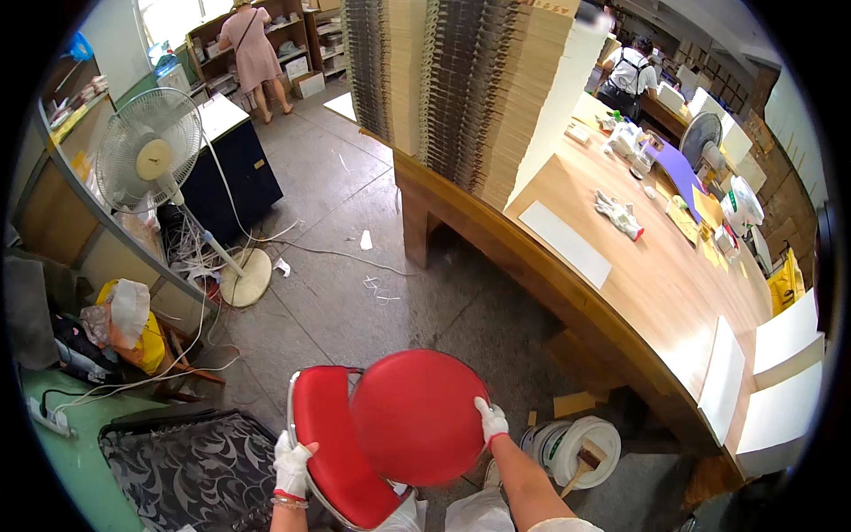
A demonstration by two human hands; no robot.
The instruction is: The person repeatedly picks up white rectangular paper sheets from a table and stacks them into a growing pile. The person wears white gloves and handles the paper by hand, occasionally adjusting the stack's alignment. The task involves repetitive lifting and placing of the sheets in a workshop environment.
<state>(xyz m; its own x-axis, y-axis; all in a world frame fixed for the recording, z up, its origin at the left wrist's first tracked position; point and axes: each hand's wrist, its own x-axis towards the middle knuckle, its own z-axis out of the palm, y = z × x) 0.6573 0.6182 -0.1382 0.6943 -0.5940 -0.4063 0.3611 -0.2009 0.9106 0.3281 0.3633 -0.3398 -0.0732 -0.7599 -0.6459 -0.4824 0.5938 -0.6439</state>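
Fan point(152, 158): while cords point(186, 257) tangle beside it, stands on its round base.
Left hand point(292, 465): gloved, gripping outer rim of backrest point(324, 412).
Red chair point(403, 403): between both hands, near the person's legs point(477, 514).
Right hand point(492, 421): gloved, holding right edge of round seat point(434, 426).
White bucket point(607, 434): just right, brush point(590, 455) across top.

Grey floor point(310, 332), long wooden table point(660, 293)
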